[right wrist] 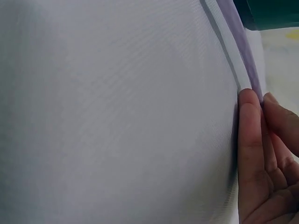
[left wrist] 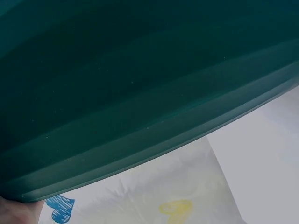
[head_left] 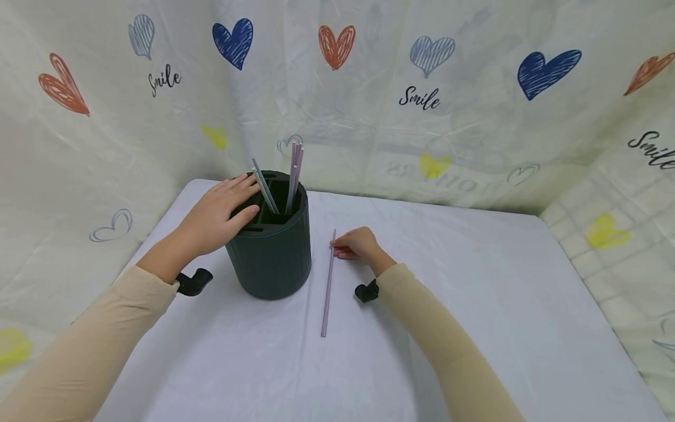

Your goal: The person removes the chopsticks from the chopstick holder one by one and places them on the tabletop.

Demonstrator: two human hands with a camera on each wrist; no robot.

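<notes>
A dark green round holder [head_left: 271,264] with a divided top stands upright on the table, left of centre. My left hand [head_left: 218,205] rests across its top, fingers extended over the near-left compartments. In the left wrist view the holder's ribbed wall [left wrist: 140,93] fills most of the picture. Pale blue-green straws [head_left: 265,190] and lilac straws [head_left: 294,176] lean in one compartment. To the right of the holder, my right hand [head_left: 361,246] pinches a long lilac straw [head_left: 328,293] near its far end, between thumb [right wrist: 280,119] and fingers, close over the tabletop.
A white cloth covers the table [head_left: 474,305]. Behind and beside it hangs a pale curtain [head_left: 369,117] printed with hearts and the word Smile. Black wrist mounts show below the left hand [head_left: 195,282] and right hand [head_left: 366,291].
</notes>
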